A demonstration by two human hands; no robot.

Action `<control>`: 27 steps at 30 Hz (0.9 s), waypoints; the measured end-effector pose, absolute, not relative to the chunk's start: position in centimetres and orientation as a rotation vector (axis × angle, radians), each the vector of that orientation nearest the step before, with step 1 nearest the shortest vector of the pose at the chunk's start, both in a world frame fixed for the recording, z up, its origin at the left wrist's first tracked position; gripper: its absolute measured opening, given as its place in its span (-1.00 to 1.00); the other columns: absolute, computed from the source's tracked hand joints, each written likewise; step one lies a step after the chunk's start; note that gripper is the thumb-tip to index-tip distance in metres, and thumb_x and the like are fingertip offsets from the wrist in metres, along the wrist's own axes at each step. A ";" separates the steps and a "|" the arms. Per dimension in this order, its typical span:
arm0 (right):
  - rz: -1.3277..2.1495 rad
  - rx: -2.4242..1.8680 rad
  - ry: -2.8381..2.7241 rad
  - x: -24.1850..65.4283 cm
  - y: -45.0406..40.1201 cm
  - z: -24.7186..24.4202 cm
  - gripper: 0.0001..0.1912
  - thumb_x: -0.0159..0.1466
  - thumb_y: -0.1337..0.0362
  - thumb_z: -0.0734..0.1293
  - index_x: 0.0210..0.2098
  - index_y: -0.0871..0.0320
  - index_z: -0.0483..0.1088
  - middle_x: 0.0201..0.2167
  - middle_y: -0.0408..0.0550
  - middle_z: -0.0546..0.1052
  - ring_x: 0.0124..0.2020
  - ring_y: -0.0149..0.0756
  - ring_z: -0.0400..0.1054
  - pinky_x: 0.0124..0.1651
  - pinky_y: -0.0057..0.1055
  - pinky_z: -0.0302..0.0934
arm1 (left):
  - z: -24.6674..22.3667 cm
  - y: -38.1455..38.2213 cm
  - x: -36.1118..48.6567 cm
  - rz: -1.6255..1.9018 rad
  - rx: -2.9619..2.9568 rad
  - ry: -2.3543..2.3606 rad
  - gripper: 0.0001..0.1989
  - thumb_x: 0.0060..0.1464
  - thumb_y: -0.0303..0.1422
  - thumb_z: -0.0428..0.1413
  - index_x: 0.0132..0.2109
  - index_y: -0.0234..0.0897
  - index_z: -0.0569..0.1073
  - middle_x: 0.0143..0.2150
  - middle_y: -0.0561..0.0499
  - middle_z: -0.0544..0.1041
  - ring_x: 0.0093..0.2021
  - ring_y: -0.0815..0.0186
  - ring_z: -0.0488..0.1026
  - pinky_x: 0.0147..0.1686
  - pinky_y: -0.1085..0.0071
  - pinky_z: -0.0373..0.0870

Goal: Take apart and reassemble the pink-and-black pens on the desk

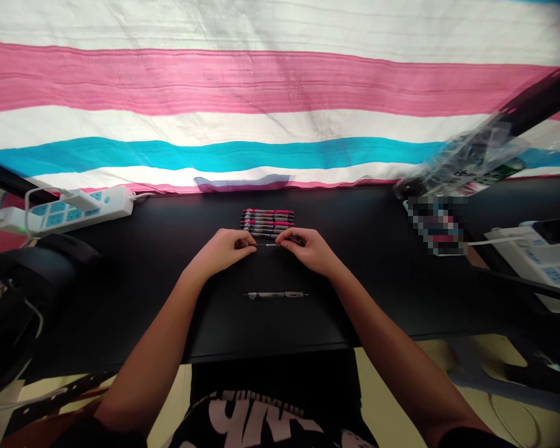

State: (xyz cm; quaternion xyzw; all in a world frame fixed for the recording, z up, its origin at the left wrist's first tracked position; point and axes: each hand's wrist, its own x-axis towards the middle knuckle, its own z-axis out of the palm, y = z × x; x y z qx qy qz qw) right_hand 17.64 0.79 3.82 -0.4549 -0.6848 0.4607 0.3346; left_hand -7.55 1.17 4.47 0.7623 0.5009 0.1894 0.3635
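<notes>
The left hand [226, 250] is closed to a pinch, thumb against curled fingers, on one end of a slim rod, and the right hand [310, 250] pinches the other end the same way. The slim rod [267, 245] lies level between them, just above or on the bench [144, 261]; I cannot tell which, nor whether it is a whole pen or a part of one, as the fingers cover most of it. It looks light and fairly stiff, probably smooth enough to slip or roll, and thin enough that a sideways push might bend it; a fingertip pinch near each end, drawn along its length, should suit it best. Just beyond the hands sits a row of pens [268, 218], side by side, some with red parts. Nearer the body one loose pen [276, 295] lies crosswise, apart from both hands. Further out, a white power strip [74, 211] stands at the left, a clear plastic bag [466, 162] at the far right, and striped fabric [242, 84] hangs behind
</notes>
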 end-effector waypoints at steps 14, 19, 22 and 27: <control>1.233 -1.229 -1.752 17.4 0.6 3.2 -0.77 0.20 0.09 0.45 -0.27 0.12 0.59 -0.32 -0.05 0.62 -0.37 -0.26 0.39 -0.23 -0.29 0.27 | 4.4 1.0 -7.5 0.474 1.962 1.283 -0.70 0.16 -0.16 0.15 -0.17 -0.23 0.69 -0.40 0.00 0.62 -0.42 0.29 0.47 -0.38 0.41 0.33; 1.274 -1.213 -1.684 17.3 0.6 3.0 -0.70 0.20 0.03 0.45 -0.23 0.12 0.58 -0.34 -0.03 0.61 -0.35 -0.23 0.42 -0.23 -0.29 0.29 | 4.5 0.8 -7.3 0.492 1.939 1.282 -0.69 0.18 -0.14 0.15 -0.15 -0.22 0.69 -0.43 0.03 0.59 -0.43 0.31 0.45 -0.38 0.41 0.33; 1.269 -1.248 -1.577 17.5 0.9 3.0 -0.61 0.26 -0.05 0.39 -0.18 0.14 0.58 -0.40 -0.06 0.54 -0.46 -0.32 0.33 -0.35 -0.33 0.22 | 4.5 0.9 -7.4 0.511 1.935 1.290 -0.70 0.18 -0.14 0.15 -0.16 -0.21 0.68 -0.43 0.05 0.57 -0.43 0.32 0.44 -0.37 0.42 0.32; 1.354 -1.102 -1.239 17.8 1.4 3.2 -0.42 0.34 -0.20 0.17 -0.24 0.16 0.56 -0.43 -0.03 0.44 -0.48 -0.31 0.31 -0.36 -0.30 0.25 | 4.5 1.0 -7.6 0.542 1.922 1.277 -0.77 0.14 -0.19 0.18 -0.22 -0.23 0.62 -0.43 0.06 0.52 -0.43 0.34 0.41 -0.38 0.43 0.31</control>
